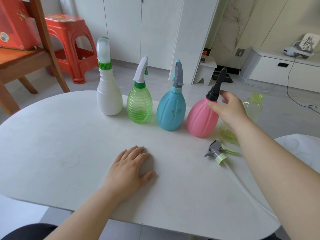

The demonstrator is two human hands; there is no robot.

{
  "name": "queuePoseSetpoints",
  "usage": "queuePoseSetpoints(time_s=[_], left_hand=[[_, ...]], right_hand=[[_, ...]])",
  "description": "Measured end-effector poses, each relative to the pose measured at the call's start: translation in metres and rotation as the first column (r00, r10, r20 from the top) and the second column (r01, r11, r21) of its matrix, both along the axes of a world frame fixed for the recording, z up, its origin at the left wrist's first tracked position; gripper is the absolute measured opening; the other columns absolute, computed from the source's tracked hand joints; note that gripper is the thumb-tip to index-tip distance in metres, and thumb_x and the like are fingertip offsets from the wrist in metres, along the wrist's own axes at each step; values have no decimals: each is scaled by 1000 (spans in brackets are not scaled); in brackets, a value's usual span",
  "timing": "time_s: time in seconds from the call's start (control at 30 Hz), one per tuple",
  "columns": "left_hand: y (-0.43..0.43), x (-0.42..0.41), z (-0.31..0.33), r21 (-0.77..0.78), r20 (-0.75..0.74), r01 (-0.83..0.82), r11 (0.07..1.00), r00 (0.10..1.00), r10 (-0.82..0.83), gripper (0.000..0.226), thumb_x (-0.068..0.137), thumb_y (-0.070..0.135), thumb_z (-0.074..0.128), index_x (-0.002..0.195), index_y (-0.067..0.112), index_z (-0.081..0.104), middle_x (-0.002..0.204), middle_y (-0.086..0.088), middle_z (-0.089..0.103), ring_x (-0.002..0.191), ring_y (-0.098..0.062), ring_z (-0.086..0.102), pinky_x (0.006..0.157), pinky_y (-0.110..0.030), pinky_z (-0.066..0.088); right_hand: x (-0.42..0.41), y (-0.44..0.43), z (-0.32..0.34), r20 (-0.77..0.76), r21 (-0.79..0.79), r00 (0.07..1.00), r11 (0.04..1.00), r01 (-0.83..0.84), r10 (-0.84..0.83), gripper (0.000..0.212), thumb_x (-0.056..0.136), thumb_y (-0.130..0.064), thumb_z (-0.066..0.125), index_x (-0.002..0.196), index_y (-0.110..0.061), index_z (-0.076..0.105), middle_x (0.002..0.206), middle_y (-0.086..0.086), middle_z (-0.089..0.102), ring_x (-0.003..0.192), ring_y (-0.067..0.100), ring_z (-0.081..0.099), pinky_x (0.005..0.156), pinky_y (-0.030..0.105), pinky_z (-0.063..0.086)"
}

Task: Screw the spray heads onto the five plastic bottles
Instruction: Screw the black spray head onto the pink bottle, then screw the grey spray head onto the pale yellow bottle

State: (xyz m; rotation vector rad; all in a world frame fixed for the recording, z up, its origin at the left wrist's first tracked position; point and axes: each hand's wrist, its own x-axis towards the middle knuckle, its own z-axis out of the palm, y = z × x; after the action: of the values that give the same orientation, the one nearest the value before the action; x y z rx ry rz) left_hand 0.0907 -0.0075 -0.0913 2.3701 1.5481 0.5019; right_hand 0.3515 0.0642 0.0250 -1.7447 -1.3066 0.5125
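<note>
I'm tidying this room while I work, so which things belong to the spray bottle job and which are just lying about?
Job: white bottle, green bottle, blue bottle, pink bottle, headless yellow bottle, loose spray head.
Lying about: red stool, wooden chair, red box.

Matt white table (69, 135), smooth opaque pink plastic bottle (200, 120), translucent ribbed green bottle (139, 108)
</note>
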Motion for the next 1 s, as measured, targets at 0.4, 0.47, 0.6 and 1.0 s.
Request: queuePoseSetpoints(time_s=[0.4, 0.47, 0.6, 1.0], left_hand=[[-7, 1, 5, 9, 40, -43, 999, 998, 43, 52, 82, 51, 50, 128, 29, 42, 146, 9, 33, 138, -10, 21, 113, -25, 9], [-7, 1, 4, 16, 38, -46, 999, 998, 45, 52, 82, 51, 51, 128, 29, 43, 146, 9, 34, 138, -10, 22, 113, -25, 10], [-6, 2, 3, 20, 44, -54, 998, 998, 53, 51, 81, 51, 51, 127, 29, 44, 145, 9, 35, 137, -10, 23, 112, -25, 11], [-6, -3, 13, -52, 242, -63, 997, 968, 73, 40, 80, 35, 61, 118, 23, 53, 131, 6, 50, 125, -11, 41, 102, -19, 23]], right_hand=[[47, -44, -4, 40, 224, 895, 877, 425, -444, 80, 74, -20, 69, 136, -3, 23, 146, 19, 25, 134, 34, 22, 107, 34, 19], [55, -38, -8, -17, 62, 933, 931, 359, -359, 89, 74, -26, 69, 141, -11, 12, 150, 12, 21, 138, 29, 18, 111, 36, 20], [59, -25, -15, -86, -3, 948, 952, 307, -306, 85, 75, -28, 68, 140, -16, 14, 148, 11, 27, 136, 28, 24, 106, 37, 26], [54, -36, -4, -66, 163, 930, 916, 367, -361, 66, 76, -20, 66, 130, -12, 28, 138, 10, 39, 126, 27, 38, 88, 25, 29]])
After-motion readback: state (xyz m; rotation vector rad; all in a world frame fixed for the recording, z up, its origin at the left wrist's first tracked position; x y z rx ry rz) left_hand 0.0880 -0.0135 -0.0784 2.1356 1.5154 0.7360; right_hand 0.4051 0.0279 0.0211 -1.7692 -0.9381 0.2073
